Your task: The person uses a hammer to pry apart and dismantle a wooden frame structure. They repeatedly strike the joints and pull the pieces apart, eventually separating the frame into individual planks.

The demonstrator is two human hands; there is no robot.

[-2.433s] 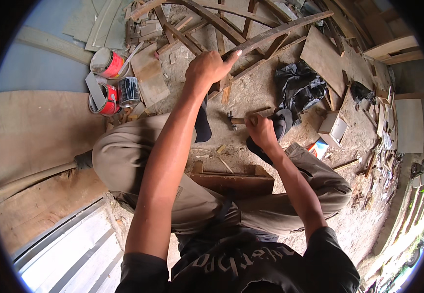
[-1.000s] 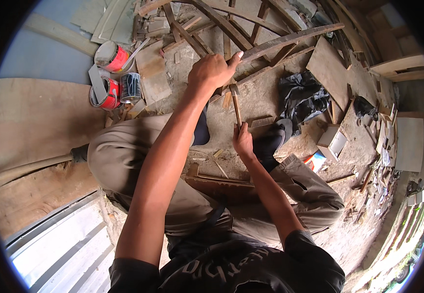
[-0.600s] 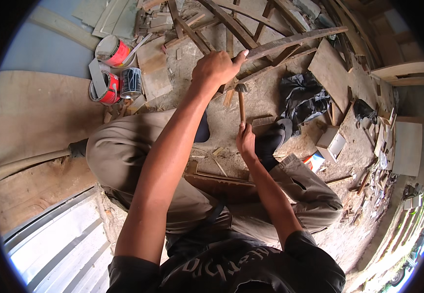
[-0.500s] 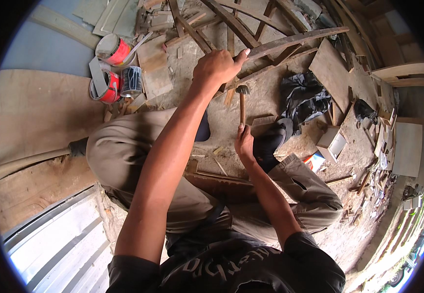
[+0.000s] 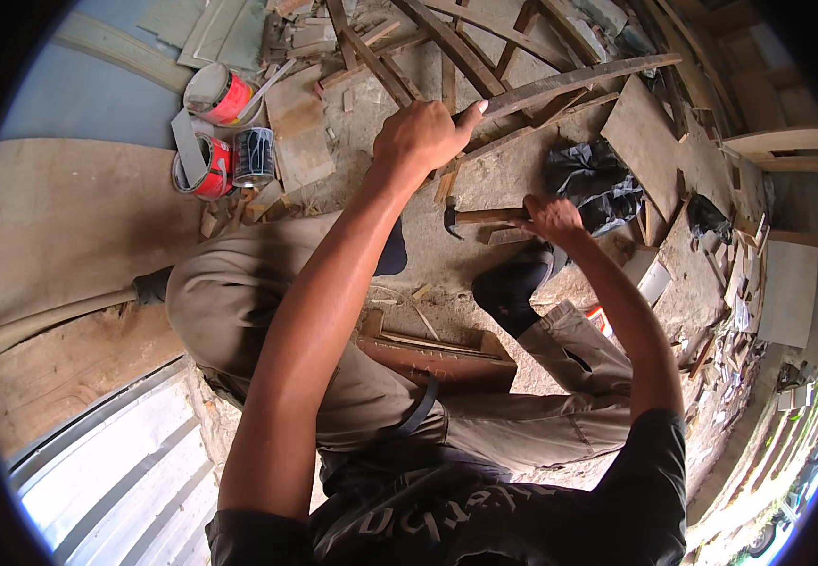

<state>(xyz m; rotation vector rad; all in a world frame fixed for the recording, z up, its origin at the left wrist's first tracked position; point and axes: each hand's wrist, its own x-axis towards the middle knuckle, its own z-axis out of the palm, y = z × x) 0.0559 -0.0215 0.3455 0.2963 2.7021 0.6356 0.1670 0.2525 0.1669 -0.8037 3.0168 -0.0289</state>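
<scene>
My left hand [image 5: 426,137] is closed around the near end of a wooden frame, its thumb along a long dark wood rail [image 5: 578,81]. The frame's slats [image 5: 456,47] stretch away toward the far side. In my right hand [image 5: 554,219] is a claw hammer [image 5: 489,216], gripped by its wooden handle. Its dark metal head points left, held below and to the right of my left hand, apart from the frame. The part of the frame under my left palm is hidden.
Paint cans [image 5: 209,165] stand at the far left beside boards. A black plastic bag [image 5: 593,179] lies to the right of the frame. Near my legs sits a reddish-brown wooden box [image 5: 442,366]. Wood scraps [image 5: 710,321] litter the floor at right.
My right hand has swung outward to the right and away from me, turning the hammer from upright to sideways. My left hand keeps its grip on the frame, which has barely shifted.
</scene>
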